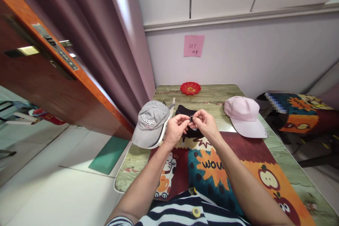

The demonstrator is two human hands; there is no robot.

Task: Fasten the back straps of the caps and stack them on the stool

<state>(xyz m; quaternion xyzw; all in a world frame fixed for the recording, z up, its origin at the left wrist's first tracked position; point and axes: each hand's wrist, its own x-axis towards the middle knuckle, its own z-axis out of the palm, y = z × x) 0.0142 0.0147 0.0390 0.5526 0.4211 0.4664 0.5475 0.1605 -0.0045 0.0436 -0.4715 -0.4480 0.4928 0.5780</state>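
Note:
A black cap [182, 110] lies on the table beneath both hands, partly hidden by them. My left hand [177, 129] is closed, thumb against fingers, at the left end of a small dark piece [191, 118], which looks like part of the cap's strap. From the other side my right hand [205, 123] pinches the same piece. The fingertips of the two hands nearly meet. To the left rests a grey cap with white lettering [153, 118], on top of a white one [160, 137]. A pink cap [243, 113] sits to the right.
At the table's [164, 91] back edge stands a red scalloped dish [190, 88]. A colourful printed mat [238, 148] covers the front. A pink note [194, 46] is on the wall. An open wooden door [79, 91] and a curtain are at left; a stool [302, 113] is at right.

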